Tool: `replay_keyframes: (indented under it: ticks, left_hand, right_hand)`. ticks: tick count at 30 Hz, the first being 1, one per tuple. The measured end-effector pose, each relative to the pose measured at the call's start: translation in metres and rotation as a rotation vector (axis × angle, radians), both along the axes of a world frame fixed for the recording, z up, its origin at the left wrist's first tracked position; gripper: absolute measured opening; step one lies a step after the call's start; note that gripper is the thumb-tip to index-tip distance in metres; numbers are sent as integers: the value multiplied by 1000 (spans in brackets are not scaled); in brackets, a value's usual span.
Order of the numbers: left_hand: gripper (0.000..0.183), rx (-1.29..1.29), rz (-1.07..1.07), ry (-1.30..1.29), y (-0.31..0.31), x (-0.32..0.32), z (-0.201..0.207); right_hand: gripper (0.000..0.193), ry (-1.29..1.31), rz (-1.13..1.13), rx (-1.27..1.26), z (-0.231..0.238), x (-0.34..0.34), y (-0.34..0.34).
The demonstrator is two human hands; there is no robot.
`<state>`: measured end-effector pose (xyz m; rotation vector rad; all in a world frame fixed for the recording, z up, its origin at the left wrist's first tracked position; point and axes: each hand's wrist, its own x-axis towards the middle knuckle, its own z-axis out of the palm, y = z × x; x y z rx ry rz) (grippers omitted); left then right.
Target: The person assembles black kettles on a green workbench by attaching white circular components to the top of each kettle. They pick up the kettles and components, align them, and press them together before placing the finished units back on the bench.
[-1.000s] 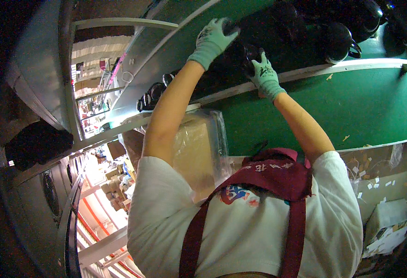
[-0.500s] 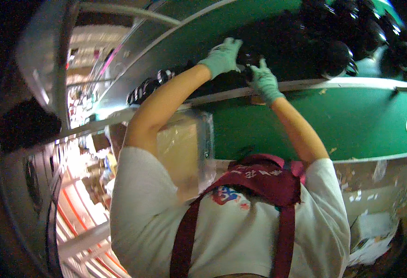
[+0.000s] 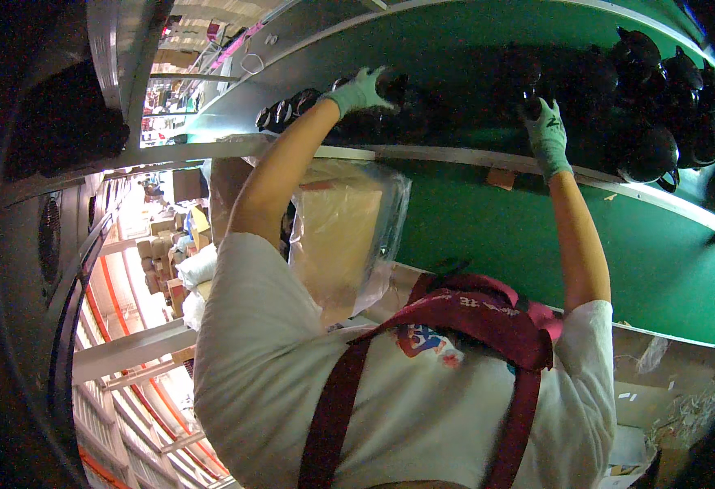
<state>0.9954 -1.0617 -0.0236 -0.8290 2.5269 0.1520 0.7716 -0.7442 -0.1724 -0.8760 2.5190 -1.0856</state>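
Observation:
My left hand, in a pale green glove, is at the far middle of a long green belt or bench surface. Its thumb and fingers are spread wide beside a dark rounded vessel, at the end of a row of glossy black vessels. Farther right, my right hand, gloved alike, reaches over the near rail with its fingers against another black vessel. Deep shadow hides how firmly it grips. Several shiny black handled vessels are clustered at the right.
A pale metal rail edges the surface, with a green panel below it. Near my left arm stands a carton wrapped in clear plastic. Metal posts rise at the left; boxes and bags lie beyond.
My hands were close together at one dark vessel. They are now apart: the left has moved left, the right has moved right. The view has shifted slightly.

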Motion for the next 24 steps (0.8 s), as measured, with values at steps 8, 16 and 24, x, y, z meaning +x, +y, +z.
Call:
replay_keyframes:
  ticks: [8,16,24]
  left_hand:
    - [95,102,232,192,23,4,-7]
    - [87,-51,-186,171,34,1,-29]
    - [51,345,126,661,64,-25,-14]
  right_hand:
    - [79,132,98,-255,44,105,-22]
    - [73,-233,81,10,53,163,-102]
    - [68,-140,201,49,18,114,-52]
